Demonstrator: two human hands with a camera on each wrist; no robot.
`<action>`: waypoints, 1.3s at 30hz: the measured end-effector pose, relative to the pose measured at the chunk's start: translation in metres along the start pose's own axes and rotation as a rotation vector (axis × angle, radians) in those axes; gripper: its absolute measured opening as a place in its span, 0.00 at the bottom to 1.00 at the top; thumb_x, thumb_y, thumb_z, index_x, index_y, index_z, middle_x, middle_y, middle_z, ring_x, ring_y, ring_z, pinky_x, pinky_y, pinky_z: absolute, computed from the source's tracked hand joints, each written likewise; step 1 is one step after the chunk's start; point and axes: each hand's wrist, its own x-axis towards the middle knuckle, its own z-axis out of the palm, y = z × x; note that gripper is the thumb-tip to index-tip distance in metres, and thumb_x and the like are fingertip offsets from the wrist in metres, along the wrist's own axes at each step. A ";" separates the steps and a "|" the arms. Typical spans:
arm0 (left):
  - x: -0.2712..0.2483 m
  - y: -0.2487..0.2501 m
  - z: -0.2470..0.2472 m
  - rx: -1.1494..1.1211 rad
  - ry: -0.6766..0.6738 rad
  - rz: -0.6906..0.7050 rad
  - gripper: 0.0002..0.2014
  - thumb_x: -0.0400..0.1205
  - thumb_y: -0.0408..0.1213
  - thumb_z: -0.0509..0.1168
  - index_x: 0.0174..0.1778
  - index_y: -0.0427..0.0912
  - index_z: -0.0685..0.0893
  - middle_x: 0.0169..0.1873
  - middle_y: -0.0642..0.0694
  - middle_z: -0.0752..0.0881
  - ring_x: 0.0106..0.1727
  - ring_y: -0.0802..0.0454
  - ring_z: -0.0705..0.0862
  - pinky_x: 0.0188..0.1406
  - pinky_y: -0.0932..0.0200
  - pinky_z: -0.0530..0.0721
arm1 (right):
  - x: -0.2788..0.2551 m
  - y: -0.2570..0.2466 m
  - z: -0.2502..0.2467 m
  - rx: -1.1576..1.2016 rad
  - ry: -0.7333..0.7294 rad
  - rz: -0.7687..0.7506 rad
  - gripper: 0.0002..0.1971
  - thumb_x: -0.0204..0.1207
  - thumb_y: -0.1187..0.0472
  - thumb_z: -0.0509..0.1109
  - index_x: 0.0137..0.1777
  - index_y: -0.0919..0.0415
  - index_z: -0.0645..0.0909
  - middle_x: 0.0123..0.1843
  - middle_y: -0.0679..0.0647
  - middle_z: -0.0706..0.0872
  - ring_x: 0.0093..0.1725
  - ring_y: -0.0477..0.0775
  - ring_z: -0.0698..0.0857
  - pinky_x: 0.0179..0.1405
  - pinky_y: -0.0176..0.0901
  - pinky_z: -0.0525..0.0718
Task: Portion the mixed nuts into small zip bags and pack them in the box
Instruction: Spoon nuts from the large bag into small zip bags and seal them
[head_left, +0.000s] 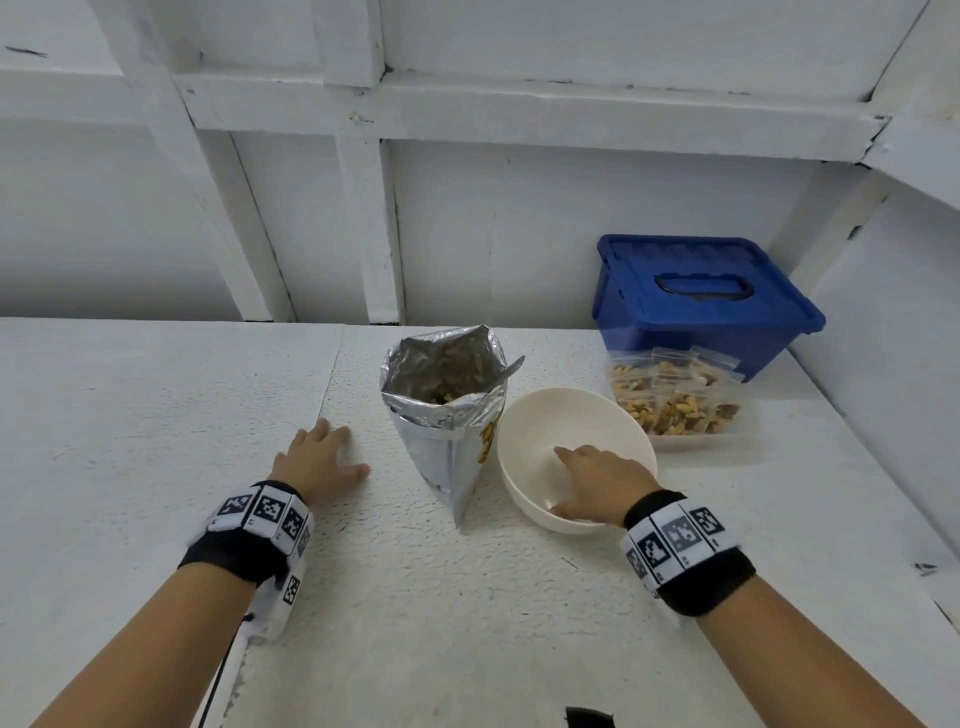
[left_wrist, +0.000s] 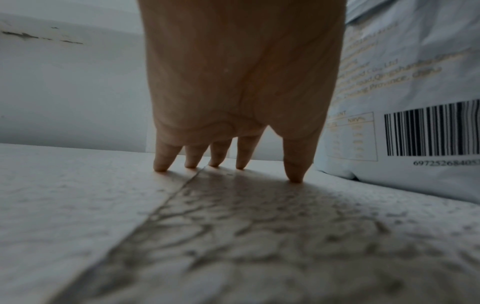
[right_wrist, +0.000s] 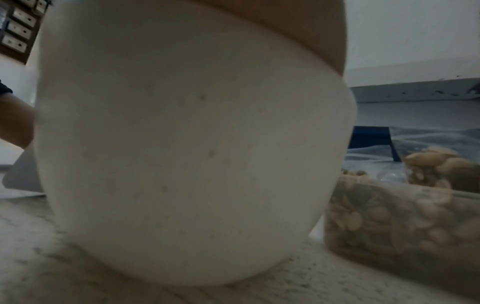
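**Two hands down, one foil bag, one bowl, one blue box**

Left of centre in the head view: left hand (head_left: 318, 457) resting on the white table (head_left: 156, 415), fingers spread and relaxed, holding nothing. Confirmed from the left wrist view: five fingertips (left_wrist: 162, 164) planted on the surface, straddling one seam in the tabletop, close beside the foil bag (left_wrist: 405, 102) at the right edge of that frame but not touching it.

Centre of the head view: one silver foil bag (head_left: 447, 415), upright, mouth open, mixed nuts (head_left: 441, 397) dimly visible inside; one spoon handle (head_left: 511, 368), probably, poking out at the bag's upper right.

Right of centre: one cream bowl (head_left: 597, 415), just beside the bag. Right hand (head_left: 597, 480) laid over the near rim, index finger extended into the bowl, thumb along the rim's edge; whether gripping or merely resting, hard to tell. Bowl wall (right_wrist: 182, 144) filling the right wrist view.

Further right: one clear tray (head_left: 691, 440) heaped with filled zip bags (head_left: 675, 395); exact number uncountable, several at least.

Upper right: one blue box (head_left: 696, 301), lid on, handle flat, touching the back of the tray.
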 end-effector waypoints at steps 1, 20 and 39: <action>0.000 0.000 0.000 0.003 0.002 -0.003 0.34 0.80 0.56 0.60 0.79 0.46 0.59 0.80 0.43 0.56 0.79 0.40 0.56 0.75 0.37 0.62 | 0.000 -0.001 0.000 -0.003 0.004 0.015 0.36 0.73 0.43 0.68 0.78 0.53 0.61 0.72 0.54 0.71 0.68 0.58 0.75 0.62 0.53 0.76; -0.015 -0.006 -0.007 -0.236 0.116 0.112 0.21 0.82 0.47 0.61 0.71 0.46 0.74 0.73 0.43 0.72 0.73 0.45 0.69 0.72 0.41 0.68 | -0.028 0.002 -0.020 0.576 0.568 -0.066 0.07 0.80 0.59 0.65 0.52 0.61 0.81 0.50 0.52 0.85 0.50 0.49 0.81 0.48 0.37 0.74; -0.128 0.096 -0.097 -0.341 0.412 0.964 0.43 0.67 0.62 0.69 0.76 0.48 0.66 0.67 0.58 0.74 0.68 0.66 0.71 0.68 0.75 0.65 | -0.080 -0.089 -0.072 0.900 0.364 -0.545 0.08 0.79 0.63 0.65 0.41 0.52 0.83 0.36 0.49 0.86 0.38 0.47 0.82 0.43 0.40 0.78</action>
